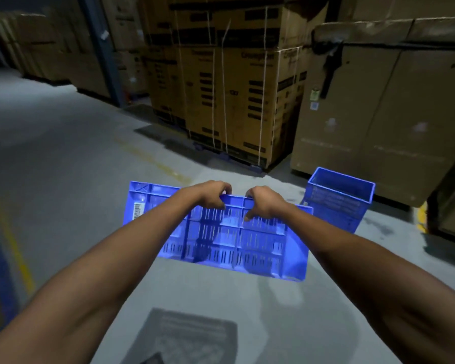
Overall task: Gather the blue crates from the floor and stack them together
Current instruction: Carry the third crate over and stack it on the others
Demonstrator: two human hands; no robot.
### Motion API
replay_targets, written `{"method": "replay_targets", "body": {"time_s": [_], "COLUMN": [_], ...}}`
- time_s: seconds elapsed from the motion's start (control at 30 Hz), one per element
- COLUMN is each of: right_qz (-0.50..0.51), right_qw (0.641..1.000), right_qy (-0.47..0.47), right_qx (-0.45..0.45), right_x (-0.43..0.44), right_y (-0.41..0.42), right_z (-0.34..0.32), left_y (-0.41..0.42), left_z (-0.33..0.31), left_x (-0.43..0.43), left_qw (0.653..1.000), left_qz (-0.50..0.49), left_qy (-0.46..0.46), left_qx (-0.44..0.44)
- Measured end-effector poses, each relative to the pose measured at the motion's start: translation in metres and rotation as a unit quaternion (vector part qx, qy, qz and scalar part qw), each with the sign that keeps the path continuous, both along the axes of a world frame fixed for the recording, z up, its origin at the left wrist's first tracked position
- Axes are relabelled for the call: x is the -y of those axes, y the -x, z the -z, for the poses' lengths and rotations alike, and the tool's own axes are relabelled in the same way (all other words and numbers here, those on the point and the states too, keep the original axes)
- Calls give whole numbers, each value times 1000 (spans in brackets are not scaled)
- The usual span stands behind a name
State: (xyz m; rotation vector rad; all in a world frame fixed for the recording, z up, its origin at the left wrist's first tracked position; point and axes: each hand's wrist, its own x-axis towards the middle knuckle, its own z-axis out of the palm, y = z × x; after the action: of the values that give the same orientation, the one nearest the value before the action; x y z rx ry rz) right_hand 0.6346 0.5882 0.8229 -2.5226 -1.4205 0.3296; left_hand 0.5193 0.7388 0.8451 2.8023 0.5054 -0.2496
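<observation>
I hold a blue slotted crate (pixel 250 248) off the grey floor, tipped so that one long slotted wall faces me. My left hand (pixel 212 196) and my right hand (pixel 261 204) grip its upper rim close together near the middle. A white barcode label sits on its left end. A second blue crate (pixel 336 200) stands upright and open on the floor to the right, just beyond the held one, in front of a large cardboard box.
Tall strapped cardboard boxes on a pallet (pixel 229 101) stand straight ahead. A big brown carton (pixel 384 106) fills the right side. Yellow floor lines (pixel 13 248) run on the left. A grey printed sheet (pixel 184 334) lies on the floor near my feet.
</observation>
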Motion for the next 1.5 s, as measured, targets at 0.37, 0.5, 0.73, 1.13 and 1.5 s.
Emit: {"method": "replay_targets", "body": {"time_s": [0.37,0.5,0.73,1.13,1.5], "right_qz": [98,89,124,152,214], "right_qw": [991,993,990,987,975], "right_qy": [-67,-5,-28,14,29], "right_qx": [66,80,67,49,46], "right_x": [-59,-72,-106,-183,-243], "right_y": [-186,-284,-416,-590,-721], "right_z": [11,7,-2,8,4], "left_y": [-203,-300,-435,-639,-798], "left_z": [7,5,-3,8,1], "left_x": [-48,-77,-125,-205,-261], "left_qw": [975,968,972,974,964], "left_qz": [100,114,124,179,249], "left_qy": [-194,-218,-198,-135,-92], "left_qx": [49,41,39,-15,-29]}}
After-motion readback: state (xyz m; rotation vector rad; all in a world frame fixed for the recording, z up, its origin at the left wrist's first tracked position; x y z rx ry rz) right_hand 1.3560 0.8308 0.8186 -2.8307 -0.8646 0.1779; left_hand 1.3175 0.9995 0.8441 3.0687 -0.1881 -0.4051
